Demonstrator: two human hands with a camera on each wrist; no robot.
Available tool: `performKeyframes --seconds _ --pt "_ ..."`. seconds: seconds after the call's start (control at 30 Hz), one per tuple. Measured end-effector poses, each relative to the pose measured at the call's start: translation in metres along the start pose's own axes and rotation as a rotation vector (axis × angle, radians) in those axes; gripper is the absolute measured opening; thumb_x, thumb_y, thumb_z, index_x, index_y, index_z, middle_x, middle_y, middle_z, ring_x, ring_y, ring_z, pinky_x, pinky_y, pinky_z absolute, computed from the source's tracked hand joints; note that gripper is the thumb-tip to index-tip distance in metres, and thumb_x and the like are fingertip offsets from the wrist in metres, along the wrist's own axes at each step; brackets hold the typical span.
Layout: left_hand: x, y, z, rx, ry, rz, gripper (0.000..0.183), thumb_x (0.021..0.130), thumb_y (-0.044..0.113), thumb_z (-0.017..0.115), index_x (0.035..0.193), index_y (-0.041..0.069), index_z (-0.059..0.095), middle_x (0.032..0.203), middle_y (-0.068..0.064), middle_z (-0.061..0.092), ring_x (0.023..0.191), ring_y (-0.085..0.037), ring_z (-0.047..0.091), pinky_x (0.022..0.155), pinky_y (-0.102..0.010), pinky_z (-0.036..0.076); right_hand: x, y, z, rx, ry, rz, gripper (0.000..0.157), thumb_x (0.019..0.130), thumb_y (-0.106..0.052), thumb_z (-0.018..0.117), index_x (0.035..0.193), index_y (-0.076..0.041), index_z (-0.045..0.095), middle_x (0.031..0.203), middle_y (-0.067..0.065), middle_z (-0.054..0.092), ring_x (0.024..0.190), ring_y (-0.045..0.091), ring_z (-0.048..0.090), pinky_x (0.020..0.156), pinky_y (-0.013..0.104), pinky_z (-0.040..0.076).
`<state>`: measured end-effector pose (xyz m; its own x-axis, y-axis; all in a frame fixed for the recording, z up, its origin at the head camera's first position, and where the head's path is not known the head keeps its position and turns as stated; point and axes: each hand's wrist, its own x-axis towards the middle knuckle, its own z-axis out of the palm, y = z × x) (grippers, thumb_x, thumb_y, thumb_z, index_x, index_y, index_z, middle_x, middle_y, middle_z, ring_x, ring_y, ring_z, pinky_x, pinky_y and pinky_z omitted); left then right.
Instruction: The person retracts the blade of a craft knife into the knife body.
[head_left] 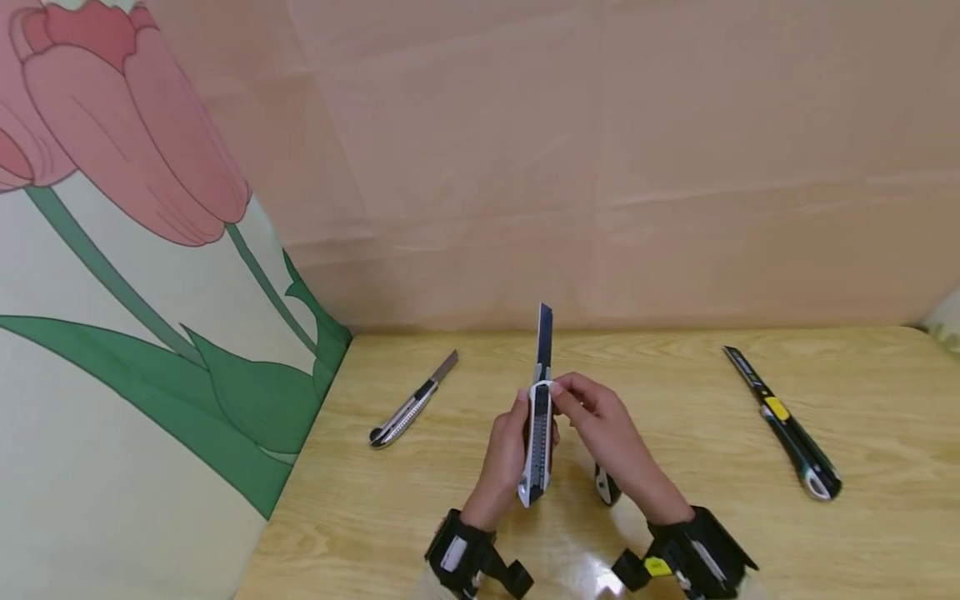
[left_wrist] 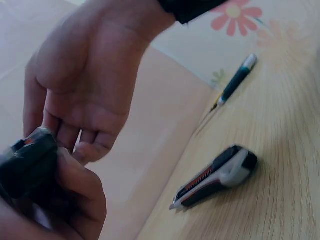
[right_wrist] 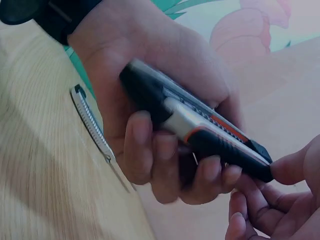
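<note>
My left hand [head_left: 498, 458] grips a white and black utility knife [head_left: 538, 442], its blade pointing away with a long dark section out. In the right wrist view, the knife body [right_wrist: 205, 125] shows grey and black with orange trim, fingers wrapped around it. The thumb and fingers of my right hand [head_left: 611, 429] pinch the knife's front end, near the base of the blade. Partly hidden behind the right hand, another utility knife [head_left: 606, 487] lies on the table; the left wrist view shows more of this grey and black knife [left_wrist: 215, 177].
A slim silver utility knife [head_left: 412, 404] with its blade out lies left on the wooden table [head_left: 337, 517]. To the right lies a black utility knife [head_left: 787, 433] with a yellow slider. A plain pinkish backdrop [head_left: 480, 167] and a tulip-printed cloth [head_left: 135, 142] border the table.
</note>
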<state>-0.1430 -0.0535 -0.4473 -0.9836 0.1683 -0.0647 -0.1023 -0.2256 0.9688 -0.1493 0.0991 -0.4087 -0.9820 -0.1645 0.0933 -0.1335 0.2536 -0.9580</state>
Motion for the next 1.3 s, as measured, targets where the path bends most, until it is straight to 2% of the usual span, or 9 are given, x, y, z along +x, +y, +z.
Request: performKeyframes --seconds 0.17,0.27,0.4,0.57,0.67,0.77,0.9,1.1,1.3 --pt "-0.002 -0.001 0.003 -0.141 -0.131 -0.027 0.060 0.109 0.058 0.028 0.118 0.009 0.061 0.077 0.000 0.059 0.060 -0.011 0.051 0.050 -0.022 0.043 -0.001 -0.002 0.003 0.042 -0.017 -0.002 0.032 0.110 -0.033 0.050 0.117 -0.007 0.067 0.110 0.009 0.066 0.104 0.028 0.057 0.086 0.038 0.046" --pt "-0.003 -0.001 0.005 -0.179 -0.201 -0.032 0.062 0.107 0.064 0.022 0.110 0.014 0.058 0.074 0.002 0.056 0.056 -0.010 0.048 0.045 -0.023 0.041 -0.001 -0.003 0.004 0.039 -0.021 -0.005 0.031 0.111 -0.033 0.048 0.118 -0.007 0.065 0.108 0.010 0.062 0.100 0.029 0.054 0.081 0.036 0.044" --pt "-0.003 0.000 0.008 -0.244 -0.294 -0.038 0.067 0.104 0.070 0.020 0.097 0.014 0.056 0.072 0.004 0.053 0.050 -0.010 0.046 0.041 -0.025 0.040 -0.001 -0.005 0.005 0.062 -0.028 0.006 0.031 0.112 -0.031 0.044 0.119 -0.006 0.061 0.105 0.012 0.058 0.096 0.027 0.052 0.079 0.034 0.042" --pt "-0.002 -0.001 0.012 -0.308 -0.373 -0.037 0.067 0.104 0.070 0.018 0.098 0.013 0.053 0.074 0.003 0.050 0.046 -0.011 0.049 0.040 -0.024 0.044 -0.003 -0.006 0.006 0.115 -0.028 0.033 0.033 0.113 -0.032 0.042 0.114 -0.004 0.059 0.091 0.011 0.054 0.082 0.024 0.052 0.070 0.032 0.043" --pt "-0.002 -0.003 0.013 -0.300 -0.375 -0.036 0.068 0.105 0.070 0.018 0.095 0.012 0.052 0.073 0.002 0.051 0.045 -0.010 0.051 0.038 -0.024 0.045 -0.004 -0.006 0.009 0.145 -0.017 0.058 0.037 0.113 -0.031 0.042 0.104 0.000 0.060 0.075 0.008 0.049 0.065 0.022 0.050 0.059 0.032 0.044" --pt "-0.003 -0.005 0.013 -0.280 -0.349 -0.038 0.069 0.105 0.069 0.017 0.090 0.012 0.053 0.071 0.002 0.051 0.044 -0.009 0.051 0.037 -0.024 0.044 -0.005 -0.007 0.011 0.172 -0.018 0.082 0.041 0.113 -0.030 0.041 0.103 0.002 0.064 0.071 0.008 0.052 0.061 0.020 0.050 0.056 0.032 0.044" --pt "-0.004 -0.006 0.013 -0.260 -0.326 -0.036 0.069 0.105 0.069 0.018 0.089 0.013 0.054 0.071 0.002 0.051 0.043 -0.008 0.049 0.035 -0.024 0.042 -0.006 -0.007 0.012 0.186 -0.019 0.103 0.043 0.114 -0.031 0.039 0.114 0.002 0.068 0.087 0.010 0.062 0.073 0.020 0.054 0.063 0.029 0.045" --pt "-0.004 -0.005 0.015 -0.237 -0.296 -0.037 0.067 0.106 0.068 0.021 0.092 0.013 0.055 0.070 0.001 0.051 0.042 -0.009 0.048 0.035 -0.024 0.042 -0.006 -0.007 0.014 0.213 -0.021 0.125 0.053 0.112 -0.043 0.039 0.122 -0.001 0.068 0.107 0.010 0.074 0.093 0.022 0.063 0.078 0.029 0.049" --pt "-0.006 -0.006 0.015 -0.204 -0.261 -0.047 0.068 0.103 0.073 0.023 0.091 0.014 0.055 0.068 0.002 0.051 0.043 -0.009 0.050 0.037 -0.024 0.043 -0.008 -0.008 0.019 0.222 -0.044 0.085 0.050 0.111 -0.043 0.042 0.120 -0.002 0.068 0.108 0.010 0.076 0.100 0.024 0.066 0.087 0.032 0.049"
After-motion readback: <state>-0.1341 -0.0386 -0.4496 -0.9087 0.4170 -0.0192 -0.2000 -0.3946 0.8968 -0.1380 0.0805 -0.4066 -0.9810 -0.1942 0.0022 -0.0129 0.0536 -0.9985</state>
